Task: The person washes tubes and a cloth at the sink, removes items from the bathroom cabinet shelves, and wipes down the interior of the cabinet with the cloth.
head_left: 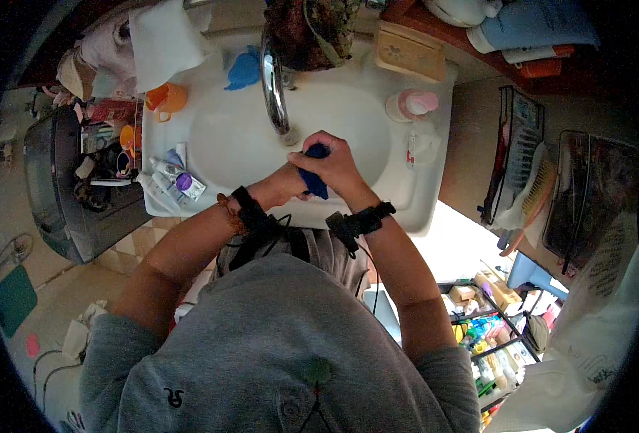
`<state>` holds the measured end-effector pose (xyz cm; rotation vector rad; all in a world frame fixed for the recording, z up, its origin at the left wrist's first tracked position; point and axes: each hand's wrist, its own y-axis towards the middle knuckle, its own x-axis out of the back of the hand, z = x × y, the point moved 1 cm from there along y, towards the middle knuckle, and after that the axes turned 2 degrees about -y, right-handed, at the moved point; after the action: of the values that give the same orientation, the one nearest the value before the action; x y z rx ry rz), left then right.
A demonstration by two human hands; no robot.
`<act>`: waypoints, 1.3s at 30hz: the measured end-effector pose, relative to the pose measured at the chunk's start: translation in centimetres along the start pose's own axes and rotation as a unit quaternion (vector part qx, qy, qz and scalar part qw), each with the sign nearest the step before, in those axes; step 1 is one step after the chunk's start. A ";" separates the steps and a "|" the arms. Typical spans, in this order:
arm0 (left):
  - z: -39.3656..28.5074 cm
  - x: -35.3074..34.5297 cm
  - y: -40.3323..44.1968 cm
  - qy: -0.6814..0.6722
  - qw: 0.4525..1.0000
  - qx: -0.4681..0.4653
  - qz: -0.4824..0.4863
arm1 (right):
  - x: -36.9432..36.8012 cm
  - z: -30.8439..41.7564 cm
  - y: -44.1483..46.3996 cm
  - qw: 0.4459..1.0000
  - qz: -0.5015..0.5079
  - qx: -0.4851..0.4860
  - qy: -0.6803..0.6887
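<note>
A bunched dark blue cloth (315, 176) is squeezed between my two hands over the front part of the white sink (211, 144). My right hand (339, 167) wraps it from the right, thumb laid across its front. From the left, my left hand (282, 185) presses against it with curled fingers, partly hidden behind the cloth. Just above the hands is the spout of the chrome faucet (272, 90); no running water can be made out. Black straps with cables circle both wrists.
On the sink's left rim are an orange mug (165, 101) and several tubes (171, 177). A blue item (243, 68) lies at the back. A pink-topped bottle (411, 105) and a wooden box (409, 52) occupy the right side. Brushes (536, 191) hang on the right wall.
</note>
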<state>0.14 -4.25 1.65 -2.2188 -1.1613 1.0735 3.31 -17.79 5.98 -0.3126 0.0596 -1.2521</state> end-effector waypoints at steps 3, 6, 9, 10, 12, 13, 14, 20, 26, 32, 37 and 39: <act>0.4 -0.2 -0.2 0.070 0.996 -0.001 -0.057 | -1.7 -2.8 0.2 0.998 -0.063 -0.009 -0.027; 1.5 0.5 0.4 0.215 0.965 -0.082 -0.126 | -2.8 -4.6 0.5 0.991 -0.110 -0.061 -0.040; 5.5 2.5 2.3 0.321 0.904 -0.208 -0.192 | -4.2 -6.1 1.1 0.978 -0.163 -0.098 -0.085; 5.3 2.5 2.1 0.346 0.898 -0.186 -0.197 | -4.7 -6.6 1.3 0.972 -0.174 -0.117 -0.104; 5.3 2.6 1.9 0.356 0.897 -0.170 -0.201 | -5.2 -7.3 1.5 0.963 -0.192 -0.145 -0.123; 5.4 2.7 1.9 0.341 0.901 -0.175 -0.201 | -5.4 -7.4 1.5 0.960 -0.199 -0.156 -0.122; 5.6 2.9 1.9 0.327 0.906 -0.180 -0.201 | -5.7 -7.5 1.5 0.957 -0.205 -0.167 -0.120; 4.7 4.8 1.3 0.333 0.895 -0.260 -0.142 | -5.5 -6.3 1.3 0.964 -0.189 -0.184 -0.042; -0.2 2.2 -2.5 0.136 0.990 0.015 -0.017 | -4.8 -4.7 -1.1 0.985 -0.145 0.095 -0.005; 3.3 1.0 0.8 0.538 0.818 -0.172 -0.115 | -4.9 -6.2 -1.2 0.959 -0.229 -0.157 0.051; 2.8 -0.1 1.0 0.628 0.761 -0.125 -0.102 | -4.7 -7.5 -1.1 0.934 -0.276 -0.228 0.018; 3.2 -0.2 1.2 0.642 0.751 -0.119 -0.099 | -4.8 -8.5 -1.1 0.928 -0.269 -0.257 0.020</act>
<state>-1.85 -5.05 -0.95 -2.1309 -0.7827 -0.7507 -1.03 -15.26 -2.46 -0.7982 0.3613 -1.7833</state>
